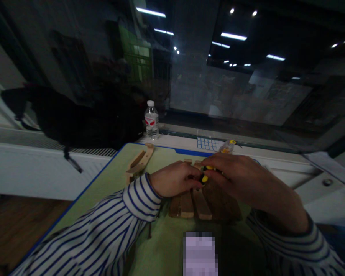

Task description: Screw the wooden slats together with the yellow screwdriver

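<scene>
Over the wooden pieces in the middle of the table, my left hand [175, 178] is closed, fingers pinched against a small yellow-and-black tool [204, 179]. My right hand [244, 178] closes on the same tool from the right, and its fingers hide most of it, so its kind is unclear. Beneath both hands lie two pale wooden strips [202, 207], side by side on a brown wooden board [222, 201]. Whatever my left fingertips grip on the strips is hidden.
Joined wooden pieces [140, 163] lie at the table's far left. A water bottle [151, 120] stands on the sill, near a clear bag with yellow [227, 147]. A blurred-out rectangle [199, 253] sits at the near edge. Dark fabric [83, 119] lies left.
</scene>
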{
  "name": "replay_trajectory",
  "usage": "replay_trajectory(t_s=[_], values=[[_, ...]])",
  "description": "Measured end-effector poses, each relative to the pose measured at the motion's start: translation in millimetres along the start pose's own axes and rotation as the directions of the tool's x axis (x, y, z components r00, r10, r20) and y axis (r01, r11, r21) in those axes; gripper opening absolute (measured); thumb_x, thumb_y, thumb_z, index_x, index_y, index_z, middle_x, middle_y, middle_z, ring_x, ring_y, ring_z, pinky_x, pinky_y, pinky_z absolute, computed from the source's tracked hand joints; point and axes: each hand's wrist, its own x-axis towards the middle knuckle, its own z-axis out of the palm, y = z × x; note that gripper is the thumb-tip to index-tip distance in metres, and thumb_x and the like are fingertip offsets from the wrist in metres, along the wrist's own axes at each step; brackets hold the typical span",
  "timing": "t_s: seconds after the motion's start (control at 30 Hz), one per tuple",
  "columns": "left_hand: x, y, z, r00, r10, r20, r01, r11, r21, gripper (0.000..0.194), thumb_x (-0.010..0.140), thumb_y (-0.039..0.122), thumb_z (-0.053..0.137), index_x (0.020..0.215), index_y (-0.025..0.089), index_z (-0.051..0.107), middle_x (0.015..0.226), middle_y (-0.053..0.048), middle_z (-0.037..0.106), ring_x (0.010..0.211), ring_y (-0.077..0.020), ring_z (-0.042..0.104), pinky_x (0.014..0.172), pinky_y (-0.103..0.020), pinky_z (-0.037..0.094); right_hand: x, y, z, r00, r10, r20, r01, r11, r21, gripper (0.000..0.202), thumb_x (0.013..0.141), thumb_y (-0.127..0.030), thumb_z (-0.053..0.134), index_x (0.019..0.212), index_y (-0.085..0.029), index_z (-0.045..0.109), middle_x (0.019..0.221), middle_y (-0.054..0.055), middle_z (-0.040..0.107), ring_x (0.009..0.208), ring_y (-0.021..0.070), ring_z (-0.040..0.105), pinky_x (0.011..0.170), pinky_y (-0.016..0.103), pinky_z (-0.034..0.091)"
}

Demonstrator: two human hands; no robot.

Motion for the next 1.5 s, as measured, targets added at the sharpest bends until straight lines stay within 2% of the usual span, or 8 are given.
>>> replay_trajectory(t_s=[0.2, 0.3, 0.57, 0.67, 0.83, 1.0, 1.3, 1.5], values=[[0.3, 0.8, -0.7, 1.0, 0.001, 0.03, 0.0, 0.999, -0.042, 0.019, 0.086, 0.02, 0.054, 0.1, 0.016, 0.067, 0.084, -0.002, 0.068, 0.076, -0.0128, 0.059, 0.07, -0.022, 0.042, 0.9, 0.3, 0.4, 1.0, -0.004, 0.013, 0.004, 1.0, -0.003, 0.016, 0.092, -0.023, 0.047, 0.097, -0.019, 0.062, 0.099, 0.005, 0.068, 0.091, 0.019, 0.061, 0.077, 0.033, 0.045], [0.2, 0.0, -0.8, 0.999, -0.009, 0.039, 0.01, 1.0, -0.026, 0.018, 0.086, 0.02, 0.054, 0.098, 0.016, 0.067, 0.08, -0.001, 0.067, 0.071, -0.0119, 0.058, 0.066, -0.022, 0.041, 0.9, 1.2, 0.6, 1.0, -0.023, 0.013, 0.024, 1.0, -0.02, 0.019, 0.092, -0.023, 0.047, 0.104, -0.019, 0.061, 0.1, 0.005, 0.067, 0.092, 0.0195, 0.06, 0.077, 0.034, 0.044], [-0.6, 8.4, -3.0, 0.997, -0.067, -0.042, 0.072, 0.988, 0.134, 0.021, 0.081, 0.033, 0.061, 0.093, 0.019, 0.07, 0.073, 0.0, 0.066, 0.062, -0.0111, 0.056, 0.057, -0.021, 0.036, 2.4, -0.2, 0.4, 1.0, 0.008, 0.018, -0.008, 1.0, -0.004, 0.026, 0.095, -0.033, 0.042, 0.106, -0.02, 0.061, 0.099, 0.005, 0.067, 0.089, 0.0194, 0.061, 0.074, 0.034, 0.045], [0.3, 10.3, -2.4, 0.995, -0.076, -0.065, 0.087, 0.979, 0.182, 0.02, 0.081, 0.033, 0.061, 0.091, 0.019, 0.071, 0.075, -0.001, 0.068, 0.065, -0.012, 0.058, 0.058, -0.021, 0.035, 2.3, -1.2, 0.1, 1.0, -0.001, 0.002, 0.001, 1.0, -0.004, 0.025, 0.094, -0.032, 0.043, 0.109, -0.02, 0.06, 0.101, 0.005, 0.067, 0.09, 0.0197, 0.062, 0.075, 0.034, 0.046], [0.5, 5.6, -0.1, 0.995, -0.061, -0.077, 0.076, 0.973, 0.219, 0.019, 0.081, 0.036, 0.061, 0.083, 0.018, 0.07, 0.073, -0.001, 0.067, 0.063, -0.0112, 0.057, 0.056, -0.021, 0.034, -0.7, -2.4, -1.4, 0.998, -0.041, -0.05, 0.044, 0.998, 0.055, 0.026, 0.091, -0.024, 0.047, 0.115, -0.019, 0.057, 0.116, 0.008, 0.063, 0.101, 0.0206, 0.059, 0.084, 0.036, 0.047], [0.6, 0.5, 0.8, 0.997, -0.043, -0.071, 0.054, 0.985, 0.166, 0.017, 0.081, 0.033, 0.062, 0.081, 0.018, 0.069, 0.069, 0.001, 0.065, 0.062, -0.0102, 0.056, 0.056, -0.02, 0.034, -0.4, -3.2, -1.9, 0.998, -0.07, 0.002, 0.069, 0.987, 0.142, 0.023, 0.09, -0.015, 0.046, 0.108, -0.021, 0.059, 0.114, 0.003, 0.065, 0.101, 0.0167, 0.06, 0.087, 0.033, 0.046], [1.8, -1.6, 0.6, 0.999, -0.031, 0.007, 0.031, 0.998, 0.055, 0.016, 0.084, 0.026, 0.058, 0.089, 0.017, 0.069, 0.074, 0.0, 0.066, 0.066, -0.0105, 0.057, 0.061, -0.02, 0.037, 0.7, 0.1, 1.6, 0.999, -0.037, -0.016, 0.038, 0.998, 0.057, 0.018, 0.092, -0.021, 0.046, 0.101, -0.021, 0.061, 0.109, 0.003, 0.067, 0.095, 0.0187, 0.062, 0.08, 0.035, 0.048], [0.5, -0.4, 1.0, 1.0, -0.018, 0.024, 0.017, 0.999, 0.028, 0.017, 0.085, 0.023, 0.056, 0.094, 0.016, 0.068, 0.073, 0.001, 0.065, 0.066, -0.0107, 0.056, 0.061, -0.02, 0.038, 0.8, 1.1, 3.3, 0.999, -0.045, -0.014, 0.046, 0.998, 0.032, 0.018, 0.092, -0.023, 0.048, 0.104, -0.022, 0.06, 0.107, 0.002, 0.067, 0.096, 0.019, 0.061, 0.08, 0.035, 0.047]])
